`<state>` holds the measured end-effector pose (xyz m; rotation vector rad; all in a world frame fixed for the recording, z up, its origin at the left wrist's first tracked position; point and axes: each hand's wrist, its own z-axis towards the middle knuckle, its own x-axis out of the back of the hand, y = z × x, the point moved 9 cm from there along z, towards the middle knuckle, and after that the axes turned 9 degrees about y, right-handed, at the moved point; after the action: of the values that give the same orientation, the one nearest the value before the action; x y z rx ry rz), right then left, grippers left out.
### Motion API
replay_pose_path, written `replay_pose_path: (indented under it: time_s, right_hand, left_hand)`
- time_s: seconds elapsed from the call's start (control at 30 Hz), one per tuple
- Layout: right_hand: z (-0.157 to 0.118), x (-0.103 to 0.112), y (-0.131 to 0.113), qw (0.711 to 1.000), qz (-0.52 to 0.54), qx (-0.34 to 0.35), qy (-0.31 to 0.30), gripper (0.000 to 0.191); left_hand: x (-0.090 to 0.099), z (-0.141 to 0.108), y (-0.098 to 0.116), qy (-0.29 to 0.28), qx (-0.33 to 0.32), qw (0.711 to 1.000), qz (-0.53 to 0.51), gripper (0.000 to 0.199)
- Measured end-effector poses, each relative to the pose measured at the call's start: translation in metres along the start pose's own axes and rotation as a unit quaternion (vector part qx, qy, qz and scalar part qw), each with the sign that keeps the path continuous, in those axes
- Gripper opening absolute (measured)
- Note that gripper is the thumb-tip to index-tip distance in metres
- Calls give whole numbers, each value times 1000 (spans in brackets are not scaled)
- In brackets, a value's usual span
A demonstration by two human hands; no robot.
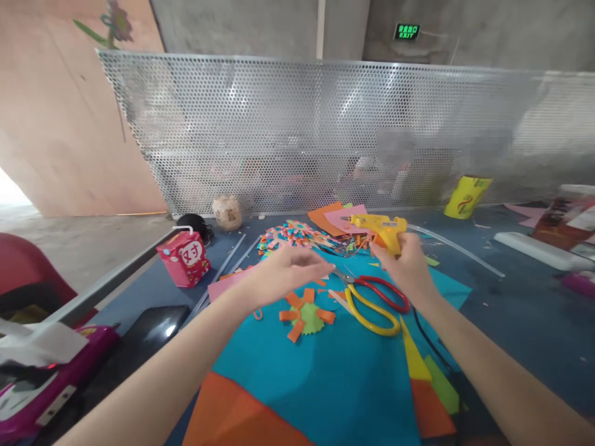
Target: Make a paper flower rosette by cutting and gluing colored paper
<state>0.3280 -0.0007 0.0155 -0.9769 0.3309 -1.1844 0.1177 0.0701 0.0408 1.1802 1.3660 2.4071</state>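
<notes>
My right hand (409,263) is wrapped round the handle of a yellow hot glue gun (379,226), its nozzle pointing left. My left hand (290,272) hovers over the blue sheet (334,378), thumb and fingertips drawn together in a pinch; whatever may be between them is too small to make out. Just below it lies a green scalloped felt piece (310,321) with several orange looped strips (295,331) around its edge. Scissors (372,316) with one red and one yellow handle rest between my hands, their tips close to my left fingertips.
Behind lie a colourful fringed pile (297,234) and orange and pink sheets (328,217). A red drink carton (183,257) and a black phone (153,331) are at left. Clear glue sticks (232,254), a yellow cup (466,197) and a perforated metal screen (279,130) surround the work.
</notes>
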Motion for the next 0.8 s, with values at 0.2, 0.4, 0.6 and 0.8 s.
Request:
replay_pose_path:
  time_s: [0.2,0.4,0.6,0.8]
  right_hand:
    - [-3,2,1,999,40,-2,7,35]
    - [0,5,13,998,54,-25,19,37]
    - [9,17,16,995,62,-49,55,39]
    - [13,25,18,993,55,-70,76,41]
  left_hand:
    - [-35,64,-18,106,89,983,-124,35]
    - [-68,98,-20,95,94,980,-151,33]
    - [-76,125,-36,75,53,996,-19,29]
    - [-85,134,-40,64,-33,978,197,31]
